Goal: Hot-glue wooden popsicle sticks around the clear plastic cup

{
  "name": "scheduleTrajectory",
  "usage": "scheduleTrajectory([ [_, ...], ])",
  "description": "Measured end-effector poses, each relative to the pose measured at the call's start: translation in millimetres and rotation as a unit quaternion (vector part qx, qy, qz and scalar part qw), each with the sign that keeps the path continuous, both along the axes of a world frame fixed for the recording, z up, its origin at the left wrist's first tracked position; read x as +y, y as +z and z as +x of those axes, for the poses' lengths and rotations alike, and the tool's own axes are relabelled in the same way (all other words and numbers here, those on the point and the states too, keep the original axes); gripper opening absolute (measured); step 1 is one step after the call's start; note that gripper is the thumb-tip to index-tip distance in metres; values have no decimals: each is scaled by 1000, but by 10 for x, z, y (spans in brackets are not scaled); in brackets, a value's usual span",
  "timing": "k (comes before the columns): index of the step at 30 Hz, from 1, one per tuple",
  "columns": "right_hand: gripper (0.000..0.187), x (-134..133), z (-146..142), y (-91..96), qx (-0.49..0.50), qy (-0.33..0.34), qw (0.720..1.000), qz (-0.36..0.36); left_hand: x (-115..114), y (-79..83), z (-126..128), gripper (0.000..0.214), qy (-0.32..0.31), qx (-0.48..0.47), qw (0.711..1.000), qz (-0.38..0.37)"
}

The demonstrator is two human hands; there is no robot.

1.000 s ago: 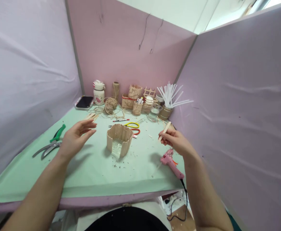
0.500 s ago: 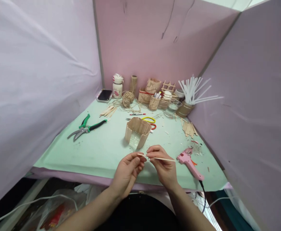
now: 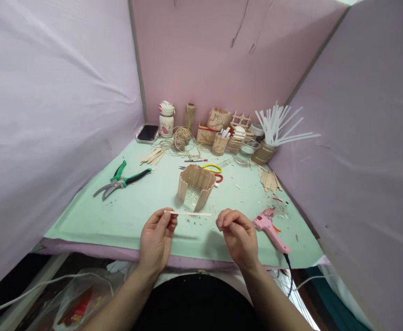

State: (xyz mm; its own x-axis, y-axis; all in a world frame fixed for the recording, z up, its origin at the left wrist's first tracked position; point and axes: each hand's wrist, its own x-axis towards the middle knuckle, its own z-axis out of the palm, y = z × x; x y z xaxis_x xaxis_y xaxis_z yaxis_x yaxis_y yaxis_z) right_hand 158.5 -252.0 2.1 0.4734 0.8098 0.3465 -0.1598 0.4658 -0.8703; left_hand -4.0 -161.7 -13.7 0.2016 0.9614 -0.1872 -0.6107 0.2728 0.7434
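Observation:
My left hand pinches one end of a thin wooden craft stick, held level above the green table, its free end pointing right. My right hand hovers a little to the right of the stick, its fingers curled together with nothing visible in them. Just beyond both hands stands a small open box made of upright wooden sticks around a clear plastic insert. A pink glue gun lies on the table right of my right hand.
Green-handled pliers lie at the left. Loose sticks lie at the right, yellow and red scissors behind the box. Along the back wall stand a twine ball, a phone, a cup, and a pot of white glue sticks.
My right hand passed the wooden stick to my left hand and let go. Both hands came down near the table's front edge, then moved apart.

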Motion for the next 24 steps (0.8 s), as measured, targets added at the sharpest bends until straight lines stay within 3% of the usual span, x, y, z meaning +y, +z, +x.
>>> scheduleTrajectory([
  [4,8,-65,70,16,-13,-79,994,-76,-5,-152,-165,28,51,78,991,95],
  [9,19,-238,288,62,-113,-115,973,-165,6,-229,-340,14,86,202,946,238],
  [14,30,-518,598,164,-228,-185,919,-263,28,-176,-405,12,93,246,894,362],
  [17,35,-683,764,185,-252,-228,897,-282,42,-185,-416,19,89,263,869,410],
  [19,37,-774,848,190,-289,-263,870,-300,56,-191,-422,22,96,271,853,436],
  [24,44,-888,1016,119,-402,-314,764,-395,84,-165,-420,25,124,305,804,495],
])
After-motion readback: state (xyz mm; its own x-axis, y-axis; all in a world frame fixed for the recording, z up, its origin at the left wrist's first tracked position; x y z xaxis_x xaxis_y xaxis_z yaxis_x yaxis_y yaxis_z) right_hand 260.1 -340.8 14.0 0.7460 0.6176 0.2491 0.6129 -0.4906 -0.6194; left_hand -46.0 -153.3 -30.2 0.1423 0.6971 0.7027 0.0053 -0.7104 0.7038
